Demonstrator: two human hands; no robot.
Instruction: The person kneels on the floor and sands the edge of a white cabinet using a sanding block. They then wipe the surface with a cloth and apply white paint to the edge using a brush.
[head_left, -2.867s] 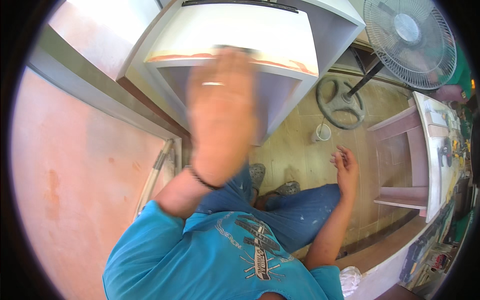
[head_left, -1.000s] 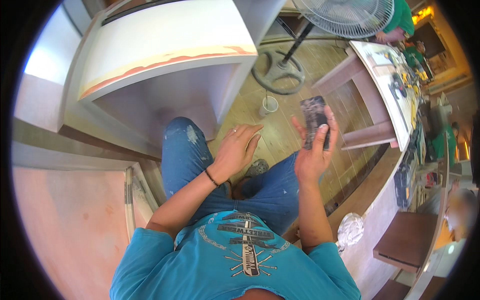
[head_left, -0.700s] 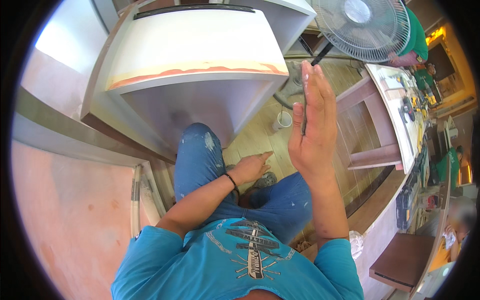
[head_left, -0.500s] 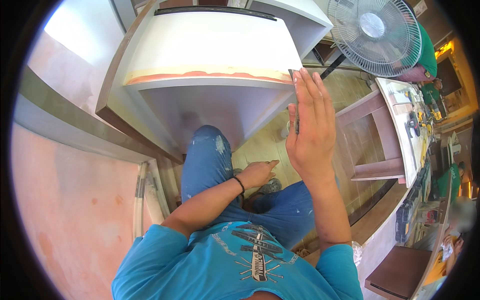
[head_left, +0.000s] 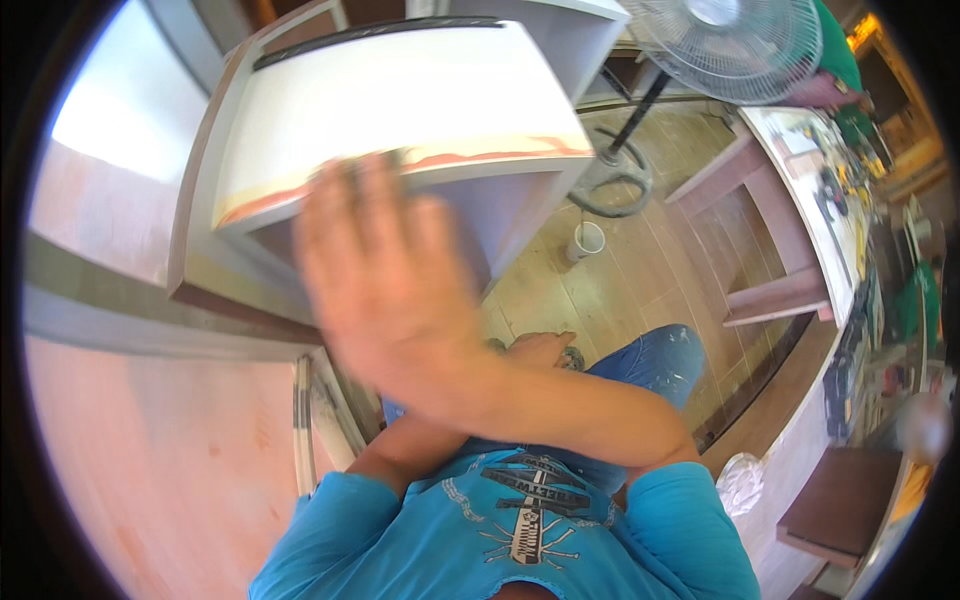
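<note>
Overlapping the cabinet's [head_left: 400,90] front edge in my view, right hand [head_left: 385,270] outstretched, blurred dark block [head_left: 394,157] at its fingertips, hold unclear.

Smooth-topped cabinet [head_left: 400,105], wood-look floor [head_left: 640,260]

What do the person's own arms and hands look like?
Left sleeve and right sleeve: short, plain, turquoise blue. Forearms uncovered. No gloves on the left hand or right hand; the right is motion-blurred. Left wrist hidden, can't tell if anything's worn there.

Brightest upper left; white panel [head_left: 410,95] overexposed, cabinet inside [head_left: 512,215] shaded. Right hand [head_left: 385,265] motion-blurred. Edges bent, corners black.
</note>
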